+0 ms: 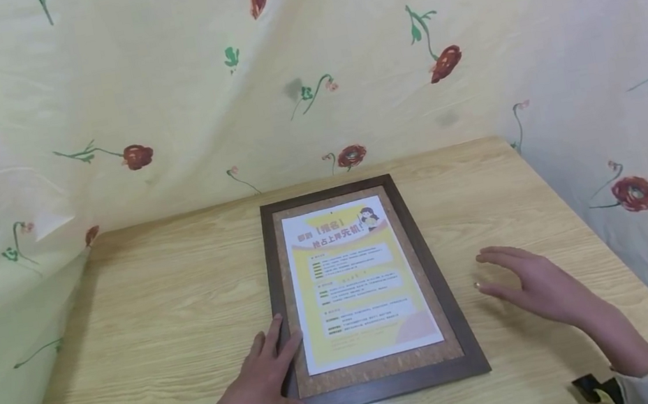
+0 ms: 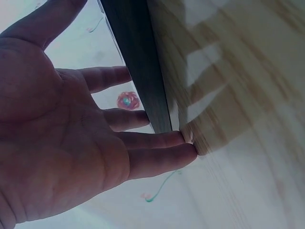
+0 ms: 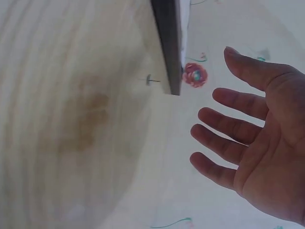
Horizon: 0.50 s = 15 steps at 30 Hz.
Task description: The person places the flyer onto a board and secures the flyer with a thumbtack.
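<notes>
Head view: a dark-framed cork board is lying near the middle of the wood-grain surface, and a yellow-and-white printed sheet is covering most of the cork. The left hand is touching the board's left edge, fingers spreading wide, thumb resting at the near corner. The right hand is hovering beside the right edge, apart from it, fingers extending loosely. Floral cloth is hanging behind the surface.
</notes>
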Tool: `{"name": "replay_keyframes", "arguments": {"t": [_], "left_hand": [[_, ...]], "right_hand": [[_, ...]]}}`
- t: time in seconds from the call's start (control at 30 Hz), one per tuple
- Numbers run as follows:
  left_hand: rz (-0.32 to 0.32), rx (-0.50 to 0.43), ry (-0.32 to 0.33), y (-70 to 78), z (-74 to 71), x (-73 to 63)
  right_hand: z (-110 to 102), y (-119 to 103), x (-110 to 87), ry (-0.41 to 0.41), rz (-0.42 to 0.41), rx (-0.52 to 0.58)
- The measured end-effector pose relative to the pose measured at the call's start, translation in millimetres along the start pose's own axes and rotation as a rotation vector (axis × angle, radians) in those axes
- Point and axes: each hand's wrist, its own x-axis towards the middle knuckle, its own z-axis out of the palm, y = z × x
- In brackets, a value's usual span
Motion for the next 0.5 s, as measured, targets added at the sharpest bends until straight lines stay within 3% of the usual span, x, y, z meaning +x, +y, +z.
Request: {"name": "replay_keyframes", "arguments": {"t": [0.2, 0.5], "left_hand": [[0.004, -0.004, 0.001, -0.4, 0.9, 0.2], [0.006, -0.001, 0.008, 0.6, 0.4, 0.0]], "right_hand": [[7, 9, 0.5, -0.054, 0.041, 0.05], [17, 20, 1.5, -0.053, 0.001, 0.04]]}}
